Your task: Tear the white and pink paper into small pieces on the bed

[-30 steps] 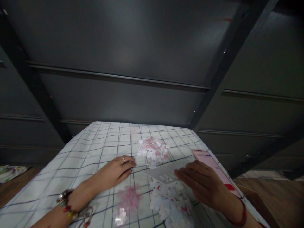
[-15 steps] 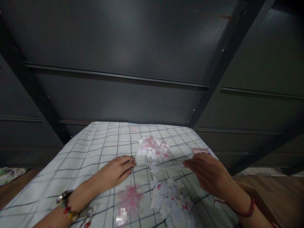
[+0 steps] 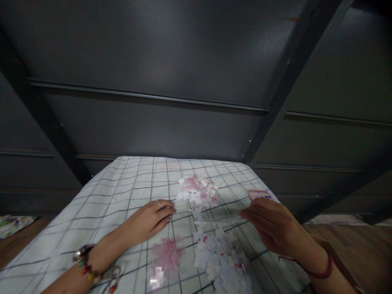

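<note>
My left hand (image 3: 154, 219) rests on the checked cloth with its fingers curled together. At its fingertips is a pale, see-through patch (image 3: 183, 206), too faint to make out fully. My right hand (image 3: 274, 222) pinches the end of a thin, clear plastic strip (image 3: 226, 219), which stretches left over the cloth and is blurred. Between and beyond the hands lies a heap of small white and pink pieces (image 3: 197, 190). Nearer to me is a larger heap of whitish pieces (image 3: 222, 259). A spread of pink translucent pieces (image 3: 168, 253) lies below my left hand.
A white cloth with dark grid lines (image 3: 134, 179) covers the table. A pink-edged phone (image 3: 257, 194) lies just beyond my right hand. Dark metal panels (image 3: 159, 130) rise behind the table. A cardboard box edge (image 3: 332, 255) shows at right, beside the wooden floor.
My right hand has shifted slightly right and down, with the clear strip still in its fingers. More of the phone shows. My left hand stays in place.
</note>
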`<state>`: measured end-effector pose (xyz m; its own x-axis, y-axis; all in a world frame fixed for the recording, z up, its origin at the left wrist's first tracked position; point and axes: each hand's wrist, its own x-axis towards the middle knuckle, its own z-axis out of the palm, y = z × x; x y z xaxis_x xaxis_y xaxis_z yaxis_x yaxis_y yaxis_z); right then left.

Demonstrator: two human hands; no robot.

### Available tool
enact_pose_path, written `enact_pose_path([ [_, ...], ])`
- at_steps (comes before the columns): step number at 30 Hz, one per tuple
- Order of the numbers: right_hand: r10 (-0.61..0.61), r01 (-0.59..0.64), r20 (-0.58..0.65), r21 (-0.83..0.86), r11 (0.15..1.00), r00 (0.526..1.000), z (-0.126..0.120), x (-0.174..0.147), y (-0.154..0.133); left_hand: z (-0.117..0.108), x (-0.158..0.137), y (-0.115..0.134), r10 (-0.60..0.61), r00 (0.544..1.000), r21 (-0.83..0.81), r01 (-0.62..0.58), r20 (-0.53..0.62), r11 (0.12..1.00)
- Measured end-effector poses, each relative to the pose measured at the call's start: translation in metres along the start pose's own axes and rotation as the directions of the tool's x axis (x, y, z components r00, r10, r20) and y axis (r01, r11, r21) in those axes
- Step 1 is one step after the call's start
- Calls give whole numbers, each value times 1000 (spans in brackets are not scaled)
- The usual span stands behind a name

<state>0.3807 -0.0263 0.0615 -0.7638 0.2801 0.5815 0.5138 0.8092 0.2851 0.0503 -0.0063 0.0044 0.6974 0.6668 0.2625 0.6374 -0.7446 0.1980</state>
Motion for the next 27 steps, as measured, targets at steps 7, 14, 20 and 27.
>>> enact_pose_path([
  [7,4,-3,14,-24,1000,1000,4,0,1,2,0,0,0,1000,3,0,-10,1000],
  [14,6,-8,-38,-58,998,999,7,6,-1,3,-1,-1,3,1000,-4,-3,4,1000],
  [20,-13,13,-27,0,1000,1000,3,1,-1,3,-1,-1,-17,1000,7,17,13,1000],
  [27,-11,8,-46,-51,999,999,7,8,-2,4,-1,-1,-11,1000,22,11,12,1000],
])
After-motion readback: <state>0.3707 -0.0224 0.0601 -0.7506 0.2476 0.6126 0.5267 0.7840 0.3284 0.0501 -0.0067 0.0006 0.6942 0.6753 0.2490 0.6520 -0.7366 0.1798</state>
